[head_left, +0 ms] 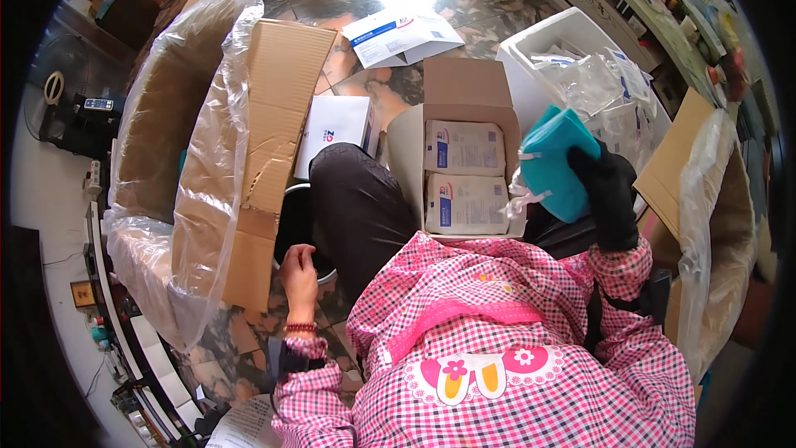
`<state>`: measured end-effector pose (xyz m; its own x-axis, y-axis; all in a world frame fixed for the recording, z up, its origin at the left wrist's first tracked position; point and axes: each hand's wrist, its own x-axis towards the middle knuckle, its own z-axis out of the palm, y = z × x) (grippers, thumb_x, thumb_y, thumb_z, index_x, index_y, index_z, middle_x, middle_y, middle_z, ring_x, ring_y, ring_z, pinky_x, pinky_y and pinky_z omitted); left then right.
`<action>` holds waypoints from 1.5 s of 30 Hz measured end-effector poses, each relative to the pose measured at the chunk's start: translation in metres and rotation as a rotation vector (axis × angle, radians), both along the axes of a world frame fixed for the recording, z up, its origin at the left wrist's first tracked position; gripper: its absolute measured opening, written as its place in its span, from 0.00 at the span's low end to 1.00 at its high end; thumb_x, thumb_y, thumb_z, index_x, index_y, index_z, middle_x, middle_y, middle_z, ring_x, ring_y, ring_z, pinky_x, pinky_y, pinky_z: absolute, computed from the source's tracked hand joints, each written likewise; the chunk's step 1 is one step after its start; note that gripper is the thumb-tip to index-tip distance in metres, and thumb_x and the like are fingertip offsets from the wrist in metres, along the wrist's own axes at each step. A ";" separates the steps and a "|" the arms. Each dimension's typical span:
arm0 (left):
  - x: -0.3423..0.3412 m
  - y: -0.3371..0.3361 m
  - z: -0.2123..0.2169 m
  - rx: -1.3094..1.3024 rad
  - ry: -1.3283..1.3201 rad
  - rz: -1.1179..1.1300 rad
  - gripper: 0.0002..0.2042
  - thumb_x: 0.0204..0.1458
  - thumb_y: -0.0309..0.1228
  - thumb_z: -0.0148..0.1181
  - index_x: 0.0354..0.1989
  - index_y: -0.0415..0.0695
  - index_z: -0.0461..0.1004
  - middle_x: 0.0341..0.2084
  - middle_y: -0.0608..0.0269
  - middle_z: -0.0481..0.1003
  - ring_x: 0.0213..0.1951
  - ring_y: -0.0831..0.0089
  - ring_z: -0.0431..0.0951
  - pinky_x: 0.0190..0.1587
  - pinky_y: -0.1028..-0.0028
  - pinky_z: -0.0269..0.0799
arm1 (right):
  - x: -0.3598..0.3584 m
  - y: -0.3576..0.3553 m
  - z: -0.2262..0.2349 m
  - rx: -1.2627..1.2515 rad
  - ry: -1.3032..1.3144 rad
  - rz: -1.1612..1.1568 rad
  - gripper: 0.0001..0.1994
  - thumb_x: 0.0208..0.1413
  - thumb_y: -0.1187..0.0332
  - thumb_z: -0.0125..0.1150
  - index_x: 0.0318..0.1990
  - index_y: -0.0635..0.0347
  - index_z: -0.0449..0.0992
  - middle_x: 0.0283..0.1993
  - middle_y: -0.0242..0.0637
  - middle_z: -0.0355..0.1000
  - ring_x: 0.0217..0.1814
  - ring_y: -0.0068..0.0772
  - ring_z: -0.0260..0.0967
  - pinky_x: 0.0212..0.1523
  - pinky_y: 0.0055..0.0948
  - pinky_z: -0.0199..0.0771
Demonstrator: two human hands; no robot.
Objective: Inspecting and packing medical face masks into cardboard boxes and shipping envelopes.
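Observation:
My right hand (607,191), in a black glove, grips a small stack of teal face masks (557,168) with white ear loops hanging off their left side. The masks are just right of an open carton (405,149) between my knees. Inside that carton lie two white packs (466,203) with blue printed patches. My left hand (298,272) is bare, with a red bead bracelet at the wrist. Its fingers are curled together near the rim of a dark round bin (292,220); whatever they may hold is hidden.
A large cardboard box (264,108) with a clear plastic liner stands at left, another lined box (717,224) at right. A white tub (531,37) of clear plastic bags is at far right. A white box (336,129) and a folded white carton (398,36) lie on the floor.

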<state>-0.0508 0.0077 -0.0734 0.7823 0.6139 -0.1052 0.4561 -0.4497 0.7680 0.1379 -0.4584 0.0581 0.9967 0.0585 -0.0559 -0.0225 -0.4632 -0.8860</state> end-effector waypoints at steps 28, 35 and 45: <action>0.106 -0.197 0.053 -0.183 -0.479 -1.059 0.03 0.61 0.21 0.50 0.41 0.39 0.68 0.27 0.53 0.71 0.31 0.54 0.75 0.35 0.63 0.71 | 0.019 -0.010 0.044 0.885 -0.024 -0.235 0.26 0.69 0.52 0.49 0.66 0.60 0.64 0.60 0.41 0.71 0.59 0.34 0.71 0.60 0.35 0.72; 0.080 -0.156 0.048 -0.019 -0.296 -1.090 0.03 0.59 0.23 0.52 0.40 0.38 0.68 0.26 0.50 0.69 0.29 0.49 0.74 0.31 0.61 0.70 | 0.026 -0.039 0.042 0.956 -0.143 -0.265 0.26 0.67 0.52 0.52 0.64 0.60 0.66 0.59 0.41 0.71 0.57 0.34 0.71 0.60 0.34 0.71; 0.111 -0.152 0.106 0.547 -0.384 -1.042 0.05 0.49 0.18 0.56 0.33 0.39 0.68 0.26 0.53 0.71 0.32 0.55 0.78 0.32 0.64 0.75 | -0.032 0.012 0.048 0.437 0.287 0.643 0.27 0.52 0.72 0.65 0.61 0.70 0.69 0.57 0.45 0.74 0.56 0.33 0.73 0.57 0.33 0.74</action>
